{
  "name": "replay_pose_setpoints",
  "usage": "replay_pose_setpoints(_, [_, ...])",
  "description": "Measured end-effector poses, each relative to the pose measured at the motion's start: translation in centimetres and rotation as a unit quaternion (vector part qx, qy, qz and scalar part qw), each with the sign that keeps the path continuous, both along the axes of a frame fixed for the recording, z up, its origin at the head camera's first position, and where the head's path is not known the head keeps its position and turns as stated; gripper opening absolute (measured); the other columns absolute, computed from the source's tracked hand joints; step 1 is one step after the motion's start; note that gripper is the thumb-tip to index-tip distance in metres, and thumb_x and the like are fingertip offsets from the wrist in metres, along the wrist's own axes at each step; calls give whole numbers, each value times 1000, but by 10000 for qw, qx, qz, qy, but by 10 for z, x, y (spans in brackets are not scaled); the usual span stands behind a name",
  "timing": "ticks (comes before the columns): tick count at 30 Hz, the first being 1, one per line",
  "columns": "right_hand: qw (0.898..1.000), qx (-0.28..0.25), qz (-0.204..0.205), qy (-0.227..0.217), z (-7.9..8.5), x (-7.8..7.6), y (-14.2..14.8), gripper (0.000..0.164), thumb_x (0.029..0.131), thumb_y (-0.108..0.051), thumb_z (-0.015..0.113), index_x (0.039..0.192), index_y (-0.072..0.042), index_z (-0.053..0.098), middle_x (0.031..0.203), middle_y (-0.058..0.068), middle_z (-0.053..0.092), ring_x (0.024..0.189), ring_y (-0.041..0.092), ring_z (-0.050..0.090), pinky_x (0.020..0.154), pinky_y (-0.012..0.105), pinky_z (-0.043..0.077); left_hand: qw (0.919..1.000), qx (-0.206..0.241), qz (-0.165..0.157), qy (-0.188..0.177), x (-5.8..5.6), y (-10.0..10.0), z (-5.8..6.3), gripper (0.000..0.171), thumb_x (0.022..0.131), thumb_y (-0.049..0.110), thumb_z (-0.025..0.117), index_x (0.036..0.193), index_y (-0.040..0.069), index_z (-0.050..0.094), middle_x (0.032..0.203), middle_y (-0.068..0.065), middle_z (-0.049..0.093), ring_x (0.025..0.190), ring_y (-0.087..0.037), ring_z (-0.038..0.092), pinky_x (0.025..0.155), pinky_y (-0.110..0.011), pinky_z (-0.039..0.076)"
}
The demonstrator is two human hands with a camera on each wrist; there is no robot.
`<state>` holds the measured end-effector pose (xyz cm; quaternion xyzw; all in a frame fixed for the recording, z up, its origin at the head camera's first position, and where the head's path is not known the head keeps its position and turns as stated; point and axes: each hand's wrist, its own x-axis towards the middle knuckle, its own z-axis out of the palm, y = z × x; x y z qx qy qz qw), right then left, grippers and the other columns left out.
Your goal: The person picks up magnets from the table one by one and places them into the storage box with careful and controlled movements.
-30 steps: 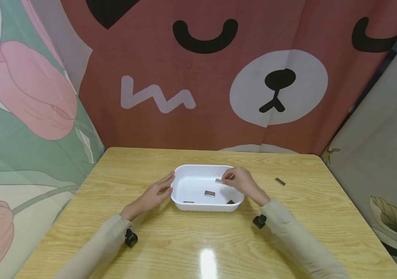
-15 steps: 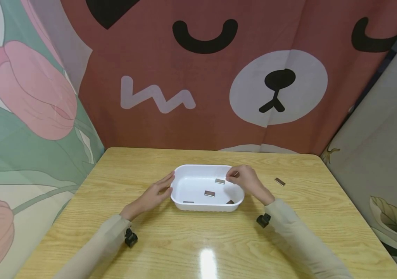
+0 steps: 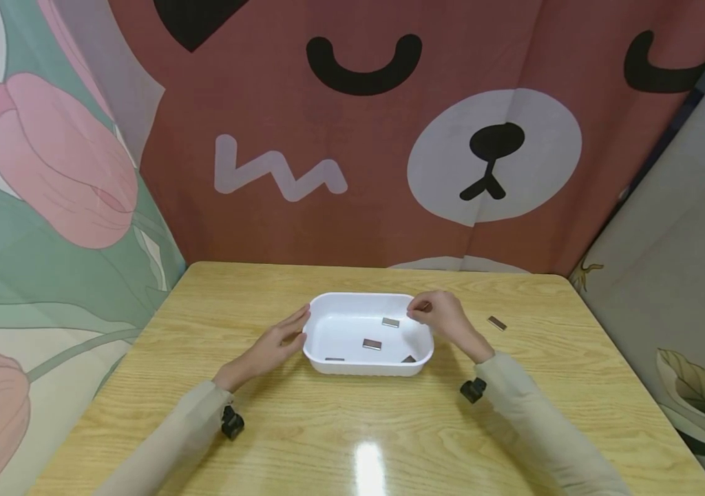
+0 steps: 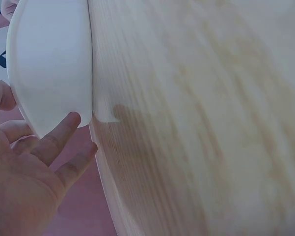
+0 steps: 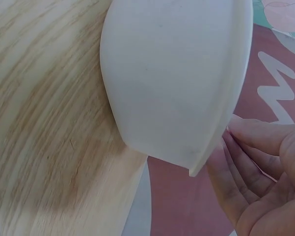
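Observation:
In the head view a white plastic basin [image 3: 361,370] stands on the wooden table. Small flat rectangular pieces with a metallic look lie inside: one piece [image 3: 390,322] towards the back right, another piece [image 3: 372,344] near the middle. Two more, a left piece [image 3: 334,359] and a right piece [image 3: 409,359], are partly hidden by the front wall. My left hand [image 3: 275,350] rests its extended fingers [image 4: 59,137] against the basin's left end. At the back right rim is my right hand [image 3: 442,318], thumb and fingers bent close together; the rim hides the fingertips in the right wrist view.
Another small dark piece [image 3: 497,323] lies on the table [image 3: 266,427] right of the basin, beyond the right hand. Printed curtains hang behind and at both sides, a bear-face curtain [image 3: 377,234] at the back.
My right hand has drawn back to the right, from beside the back right piece to the basin's rim. That piece now shows whole. The left hand and basin have stayed in place.

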<state>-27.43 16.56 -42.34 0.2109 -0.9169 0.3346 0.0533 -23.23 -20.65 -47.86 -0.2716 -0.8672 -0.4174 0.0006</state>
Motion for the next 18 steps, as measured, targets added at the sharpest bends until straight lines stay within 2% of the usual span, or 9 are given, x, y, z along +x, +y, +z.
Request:
replay_pose_setpoints(10, [9997, -9, -178, 171, 1, -3, 9, 4, 88, -6, 75, 90, -4, 77, 85, 5, 72, 77, 19, 66, 70, 37, 57, 10000, -42, 0, 74, -1, 0, 0, 52, 103, 12, 54, 149, -4, 35, 160, -17, 23, 132, -32, 48, 109, -43, 39])
replay_pose_setpoints(18, [9995, -78, -260, 160, -2, -4, 18, 6, 89, -8, 74, 92, -4, 77, 86, 6, 73, 76, 19, 67, 68, 37, 57, 10000, -52, 25, -55, -2, -1, -1, 52, 103, 13, 54, 150, -2, 35, 161, -4, 21, 134, -28, 46, 111, -40, 37])
